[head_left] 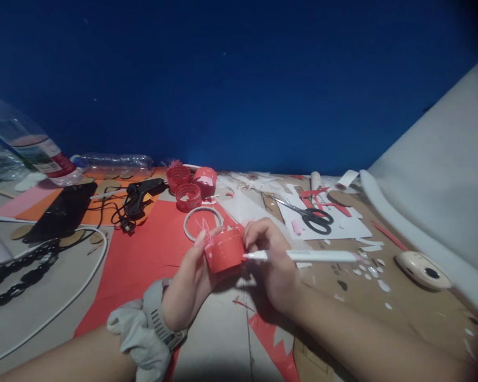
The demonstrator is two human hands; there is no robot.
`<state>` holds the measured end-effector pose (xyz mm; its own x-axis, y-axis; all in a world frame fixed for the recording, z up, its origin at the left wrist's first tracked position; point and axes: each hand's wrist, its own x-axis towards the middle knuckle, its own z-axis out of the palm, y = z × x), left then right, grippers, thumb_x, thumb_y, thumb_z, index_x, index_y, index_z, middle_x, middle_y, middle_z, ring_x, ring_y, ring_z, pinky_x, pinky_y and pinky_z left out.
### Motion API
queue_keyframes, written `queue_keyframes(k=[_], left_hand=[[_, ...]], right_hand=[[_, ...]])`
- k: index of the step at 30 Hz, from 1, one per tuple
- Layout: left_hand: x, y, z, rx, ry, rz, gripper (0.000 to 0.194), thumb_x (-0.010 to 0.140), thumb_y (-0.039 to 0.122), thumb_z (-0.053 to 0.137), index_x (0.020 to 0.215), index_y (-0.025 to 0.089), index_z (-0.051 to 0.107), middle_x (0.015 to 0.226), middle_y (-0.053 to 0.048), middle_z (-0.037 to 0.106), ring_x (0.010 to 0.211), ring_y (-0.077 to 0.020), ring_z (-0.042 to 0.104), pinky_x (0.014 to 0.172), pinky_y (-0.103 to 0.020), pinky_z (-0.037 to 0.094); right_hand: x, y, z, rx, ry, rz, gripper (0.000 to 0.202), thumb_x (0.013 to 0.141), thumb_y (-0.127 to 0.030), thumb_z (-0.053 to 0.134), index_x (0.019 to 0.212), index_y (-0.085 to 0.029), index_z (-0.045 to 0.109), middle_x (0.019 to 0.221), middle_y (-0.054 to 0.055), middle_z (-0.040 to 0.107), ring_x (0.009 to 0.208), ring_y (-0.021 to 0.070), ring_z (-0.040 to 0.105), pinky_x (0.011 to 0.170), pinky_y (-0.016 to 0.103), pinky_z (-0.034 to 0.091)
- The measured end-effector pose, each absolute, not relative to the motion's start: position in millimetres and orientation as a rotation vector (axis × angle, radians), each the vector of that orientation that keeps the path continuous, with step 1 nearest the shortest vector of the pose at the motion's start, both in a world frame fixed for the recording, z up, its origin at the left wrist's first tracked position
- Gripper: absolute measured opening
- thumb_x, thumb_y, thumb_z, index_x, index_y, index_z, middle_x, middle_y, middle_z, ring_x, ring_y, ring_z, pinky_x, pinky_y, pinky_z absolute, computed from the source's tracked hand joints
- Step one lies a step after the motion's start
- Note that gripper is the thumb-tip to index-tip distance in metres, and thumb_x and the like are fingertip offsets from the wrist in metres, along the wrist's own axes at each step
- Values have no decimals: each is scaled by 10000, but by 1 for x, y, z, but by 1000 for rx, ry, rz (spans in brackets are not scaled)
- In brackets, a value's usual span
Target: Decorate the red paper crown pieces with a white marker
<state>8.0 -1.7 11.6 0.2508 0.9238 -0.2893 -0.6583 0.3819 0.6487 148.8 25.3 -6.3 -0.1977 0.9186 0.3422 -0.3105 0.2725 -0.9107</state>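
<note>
Head view: the left hand (pixel 191 278) has its fingers around a red paper band (pixel 227 252), central over the tabletop (pixel 219 331), curled and pale-marked; what's left, I can't tell. Its longer side runs left-right, rim facing far. Right hand's (pixel 281 273) fingers grasp a white marker (pixel 322 257), lying left-right, pink tip pointing left.

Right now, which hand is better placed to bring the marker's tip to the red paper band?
Right, I'd judge: the right hand already holds the white marker, its pink tip right beside the red paper band. The left hand is occupied supporting that band.
</note>
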Motion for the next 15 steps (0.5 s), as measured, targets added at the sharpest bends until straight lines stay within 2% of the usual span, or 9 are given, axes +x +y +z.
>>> queue_keyframes(k=[3, 6, 11, 15], left_hand=[[10, -1, 12, 439, 722, 1157, 475, 853, 472, 610, 1188, 137, 637, 1133, -121, 708, 1205, -351, 572, 1069, -507, 392], [11, 0, 9, 461, 787, 1141, 441, 837, 463, 644, 1129, 133, 664, 1106, -120, 715, 1219, -356, 558, 1094, -519, 358], [9, 0, 8, 708, 881, 1180, 412, 867, 458, 642, 1163, 171, 645, 1243, -104, 670, 1292, -312, 505, 1150, -456, 289], [5, 0, 9, 872, 965, 1204, 399, 840, 444, 679, 1114, 155, 646, 1184, -115, 688, 1186, -327, 570, 1087, -466, 355]], right_hand=[[149, 31, -6, -678, -1226, 1297, 339, 981, -481, 373, 814, -230, 528, 769, 0, 490, 674, 164, 441, 604, 277, 367], [149, 32, -5, -712, -1177, 1309, 312, 986, -454, 375, 814, -234, 515, 775, 1, 501, 679, 168, 448, 608, 276, 381], [147, 28, -3, -656, -1160, 1272, 282, 964, -437, 461, 773, -231, 481, 708, -21, 436, 621, 157, 384, 577, 272, 336], [148, 22, -6, -636, -1267, 1198, 309, 980, -417, 449, 742, -222, 471, 668, -28, 415, 600, 150, 364, 577, 282, 295]])
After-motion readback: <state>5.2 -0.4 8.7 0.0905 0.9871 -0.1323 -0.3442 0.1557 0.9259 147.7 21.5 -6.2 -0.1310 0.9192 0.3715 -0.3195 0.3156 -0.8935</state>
